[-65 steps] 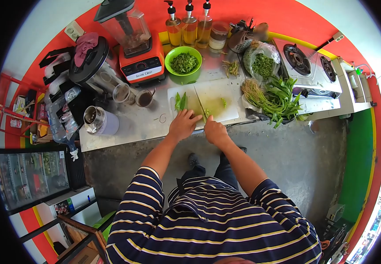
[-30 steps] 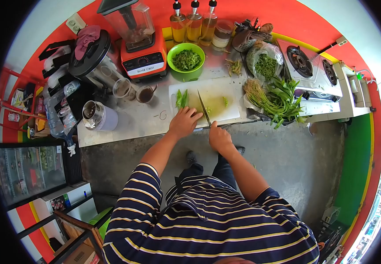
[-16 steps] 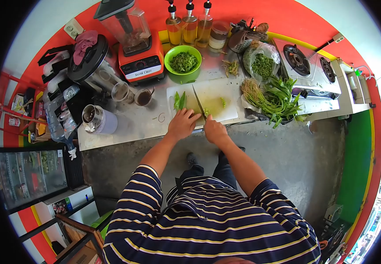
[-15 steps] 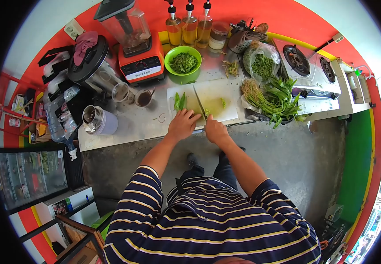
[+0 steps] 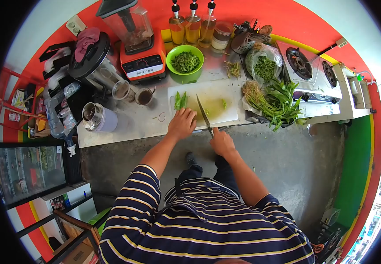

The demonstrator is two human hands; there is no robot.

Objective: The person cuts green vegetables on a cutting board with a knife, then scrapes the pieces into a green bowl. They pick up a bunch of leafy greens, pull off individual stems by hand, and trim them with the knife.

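My left hand (image 5: 182, 123) rests at the lower left of the white cutting board (image 5: 232, 115), its closed fingers against the near end of some long green leaves (image 5: 180, 100). What those fingers may hold is too small to tell. My right hand (image 5: 222, 141) is wrapped round the handle of a knife (image 5: 204, 113), just off the board's near edge. The blade points away from me and lies over the board. Small light green pieces (image 5: 224, 104) sit on the board's right part. Behind the board, chopped greens (image 5: 185, 62) fill a green bowl (image 5: 196, 75).
Leafy greens with roots (image 5: 271, 103) lie right of the board, below a plastic bag of green produce (image 5: 265, 68). A gas stove (image 5: 315, 75) stands at the right. An orange blender (image 5: 143, 61), cups (image 5: 144, 97) and a metal-topped container (image 5: 107, 119) occupy the left.
My right hand has moved down and to the right with the knife, off the board's edge. The blade has swung away from my left hand. My left hand has barely moved.
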